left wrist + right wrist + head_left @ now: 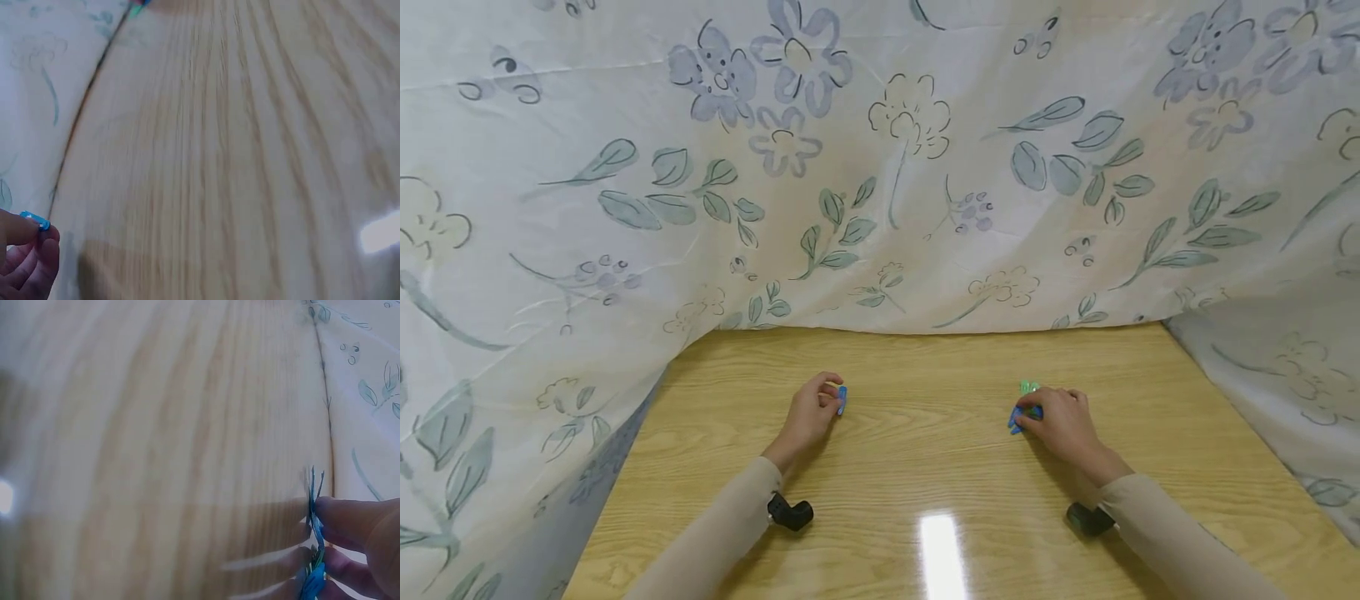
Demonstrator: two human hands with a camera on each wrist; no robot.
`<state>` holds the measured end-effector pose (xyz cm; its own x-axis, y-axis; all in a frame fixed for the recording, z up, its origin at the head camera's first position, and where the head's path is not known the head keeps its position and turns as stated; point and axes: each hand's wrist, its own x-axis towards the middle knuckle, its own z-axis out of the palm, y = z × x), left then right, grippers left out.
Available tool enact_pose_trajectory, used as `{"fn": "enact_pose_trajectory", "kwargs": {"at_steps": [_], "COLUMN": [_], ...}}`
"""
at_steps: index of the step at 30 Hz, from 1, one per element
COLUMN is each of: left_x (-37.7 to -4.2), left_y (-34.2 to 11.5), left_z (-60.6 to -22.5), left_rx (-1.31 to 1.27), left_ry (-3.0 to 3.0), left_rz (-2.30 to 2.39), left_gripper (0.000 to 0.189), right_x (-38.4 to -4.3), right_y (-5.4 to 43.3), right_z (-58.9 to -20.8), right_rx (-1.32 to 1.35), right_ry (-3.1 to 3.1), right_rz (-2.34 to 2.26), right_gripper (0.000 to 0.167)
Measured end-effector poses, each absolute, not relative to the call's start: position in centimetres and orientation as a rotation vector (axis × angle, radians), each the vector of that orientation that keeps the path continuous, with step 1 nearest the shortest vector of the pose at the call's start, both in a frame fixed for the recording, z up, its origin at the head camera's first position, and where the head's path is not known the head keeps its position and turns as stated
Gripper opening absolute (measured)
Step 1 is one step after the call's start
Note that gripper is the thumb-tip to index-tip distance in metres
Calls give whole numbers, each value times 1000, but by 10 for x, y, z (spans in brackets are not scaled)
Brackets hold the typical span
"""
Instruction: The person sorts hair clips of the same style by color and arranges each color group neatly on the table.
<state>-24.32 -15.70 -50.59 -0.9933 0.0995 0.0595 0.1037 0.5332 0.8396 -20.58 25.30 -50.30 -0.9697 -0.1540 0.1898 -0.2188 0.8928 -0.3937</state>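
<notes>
My left hand (811, 410) is over the left part of the wooden table and pinches a small, shiny blue piece (842, 400) between thumb and fingers. That blue piece (35, 220) looks like a short bar in the left wrist view. On the right side, my right hand (1062, 421) grips thin blue pieces (1016, 419) by their upper part, thumb against fingertips. Seen from the right wrist, these look like a crinkled blue strip (314, 581) with narrow ends pointing away. Right by the fingertips a light green piece (1028, 387) shows, partly hidden behind the hand.
The wooden table (925, 433) has a bright light reflection near its front. A floral cloth (880, 250) hangs along the back edge and both sides. Black wrist cameras (791, 512) sit below each sleeve cuff.
</notes>
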Motion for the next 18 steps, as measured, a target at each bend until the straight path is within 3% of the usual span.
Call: {"fn": "enact_pose_trajectory", "kwargs": {"at_steps": [18], "left_x": [-247], "left_y": [-169], "left_z": [-511], "left_rx": [-86], "left_ry": [-2789], "left_rz": [-1284], "left_gripper": [29], "right_x": [-206], "right_y": [250], "right_z": [-502], "right_rx": [343], "right_ry": [-2907], "right_rz": [653], "right_gripper": [20]}}
